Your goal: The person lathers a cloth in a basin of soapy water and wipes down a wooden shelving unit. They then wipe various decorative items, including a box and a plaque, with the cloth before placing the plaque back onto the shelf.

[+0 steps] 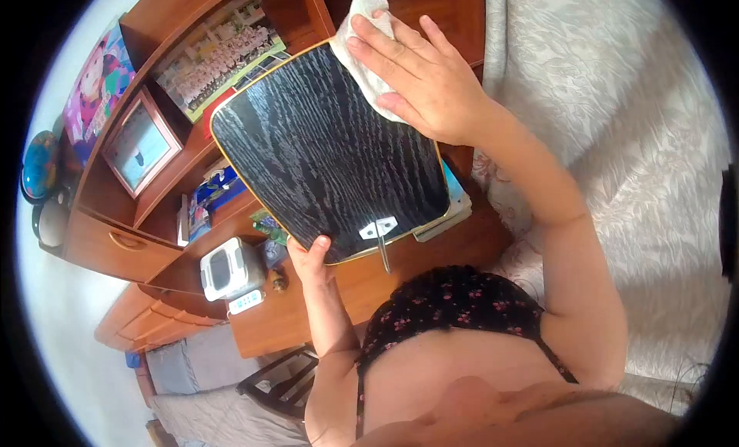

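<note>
A black wood-grain panel (323,155) with rounded corners and a thin gold rim is held up, tilted, in front of me. Near its lower edge a white bracket (378,228) carries a thin metal prong. My left hand (309,258) grips the lower left corner, thumb on the black face and the other fingers hidden behind. At the upper right corner, my right hand (431,78) presses a white cloth (360,62) against the panel. Its fingers lie stretched over the cloth, which pokes out above the panel's edge.
Behind the panel stands a wooden desk (269,324) with shelves holding a framed picture (142,143) and a group photo (219,58). A white box-shaped device (231,270) and a power strip (246,301) lie at left. A patterned curtain (662,216) hangs at right; a dark chair (285,385) is below.
</note>
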### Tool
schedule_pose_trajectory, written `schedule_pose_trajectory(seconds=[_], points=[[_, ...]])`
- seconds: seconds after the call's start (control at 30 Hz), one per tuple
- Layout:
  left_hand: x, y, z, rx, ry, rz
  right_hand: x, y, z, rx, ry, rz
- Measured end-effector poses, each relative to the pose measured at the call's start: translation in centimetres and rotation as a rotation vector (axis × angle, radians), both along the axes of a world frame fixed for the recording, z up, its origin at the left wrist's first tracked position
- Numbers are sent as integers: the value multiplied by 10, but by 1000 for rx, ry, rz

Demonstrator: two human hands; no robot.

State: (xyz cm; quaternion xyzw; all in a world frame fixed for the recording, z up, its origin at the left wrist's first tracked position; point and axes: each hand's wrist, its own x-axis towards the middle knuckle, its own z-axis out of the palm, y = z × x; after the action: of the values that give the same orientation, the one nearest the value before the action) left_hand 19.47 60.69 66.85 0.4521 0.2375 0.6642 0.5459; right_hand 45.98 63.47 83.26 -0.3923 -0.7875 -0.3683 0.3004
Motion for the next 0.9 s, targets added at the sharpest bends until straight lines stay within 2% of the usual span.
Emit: schedule_pose_trajectory(seconds=[0.07,0.17,0.23,0.37,0.43,0.47,0.5,0.57,0.63,0.7,0.77,0.83,0.9], points=[[0,-2,2,4,-49,-9,-2,0,-2,-40,2,57],[3,-1,8,42,-137,-4,-5,-19,-43,-266,-130,131],[2,0,10,21,-203,50,-5,-28,-80,-296,-121,276],[-1,1,10,28,-195,103,1,-27,-125,-143,-117,451],[-9,-2,10,5,-120,138,-1,-35,-131,-667,466,636],[-11,-3,13,-15,-104,157,-5,-52,-102,-1346,1064,546],[-12,-4,16,-39,-89,174,-2,-50,-104,-1348,1065,543],[-16,-4,17,-11,-129,167,4,-42,-105,-1484,1823,1085],[-24,-7,13,-26,-110,195,-3,-42,-91,-1459,1698,1080],[-25,-9,9,-37,-114,198,-14,-51,-69,-1499,1860,997],[-22,-12,7,-34,-113,200,-12,-35,-79,-1532,1746,982],[-21,-14,1,-54,-115,152,-18,-20,-79,-1760,2011,1169],[-22,-17,-7,-112,-91,126,-26,-20,-63,-1784,1995,1236]])
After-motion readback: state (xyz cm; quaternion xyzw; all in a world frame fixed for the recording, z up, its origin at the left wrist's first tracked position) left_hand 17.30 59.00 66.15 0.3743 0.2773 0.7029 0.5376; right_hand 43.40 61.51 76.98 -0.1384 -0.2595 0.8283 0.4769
